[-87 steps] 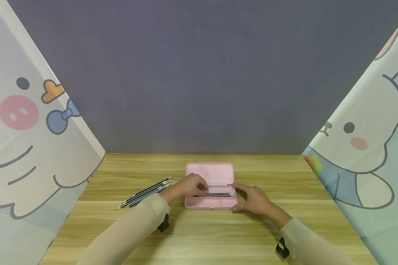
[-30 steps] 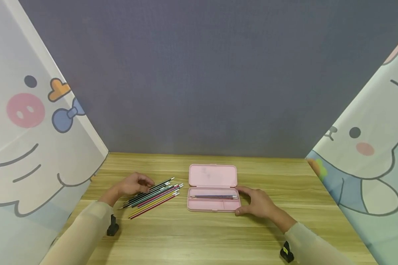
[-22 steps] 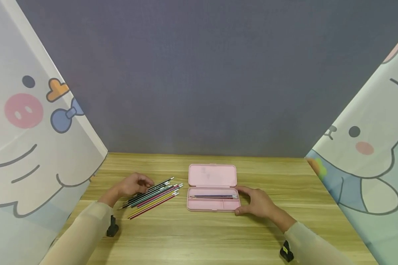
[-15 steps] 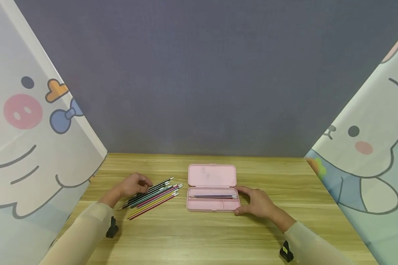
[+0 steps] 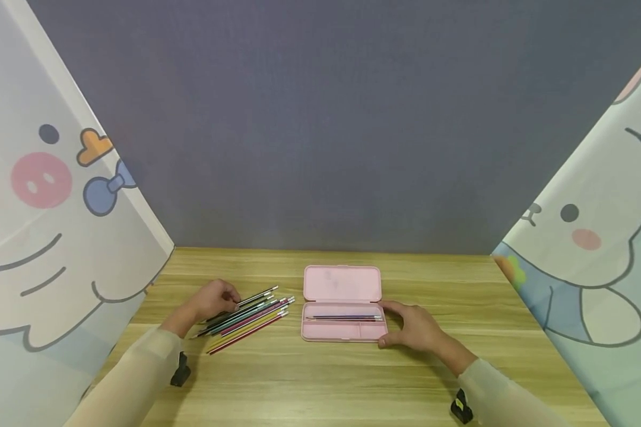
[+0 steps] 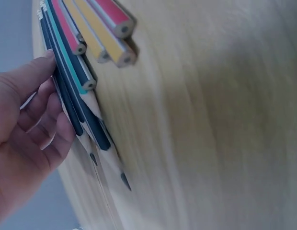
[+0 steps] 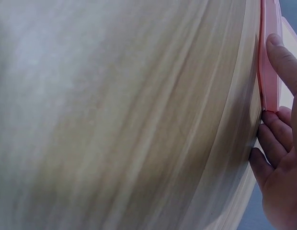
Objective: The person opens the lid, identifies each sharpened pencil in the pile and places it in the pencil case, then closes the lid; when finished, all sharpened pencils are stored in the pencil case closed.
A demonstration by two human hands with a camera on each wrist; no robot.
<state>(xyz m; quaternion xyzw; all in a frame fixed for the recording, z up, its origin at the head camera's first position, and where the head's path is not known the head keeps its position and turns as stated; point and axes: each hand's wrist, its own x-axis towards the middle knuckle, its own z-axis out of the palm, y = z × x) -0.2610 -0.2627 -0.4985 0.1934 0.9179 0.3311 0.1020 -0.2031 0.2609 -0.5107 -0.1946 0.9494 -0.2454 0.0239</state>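
My left hand (image 5: 216,298) is at the far side of a pile of pencils (image 5: 253,325) on the left of the table. In the left wrist view its thumb and curled fingers pinch a dark pencil (image 6: 67,98) at the pile's edge, its sharpened tip pointing toward the wrist. A pink pencil case (image 5: 320,330) lies with its lid raised, and a few pencils (image 5: 344,318) rest in its long back compartment. My right hand (image 5: 418,327) holds the case's right end, thumb at the near corner and index finger at the far one.
Red, yellow, teal and dark pencils lie side by side, their white eraser ends toward the case. A grey panel (image 5: 320,130) rises behind the wooden table (image 5: 320,379). Cartoon-printed panels stand at the left (image 5: 101,255) and right (image 5: 598,308).
My left hand has gone from the case to the pencil pile, and in the last half second it has shifted slightly left along the dark pencil. The right hand stays on the case.
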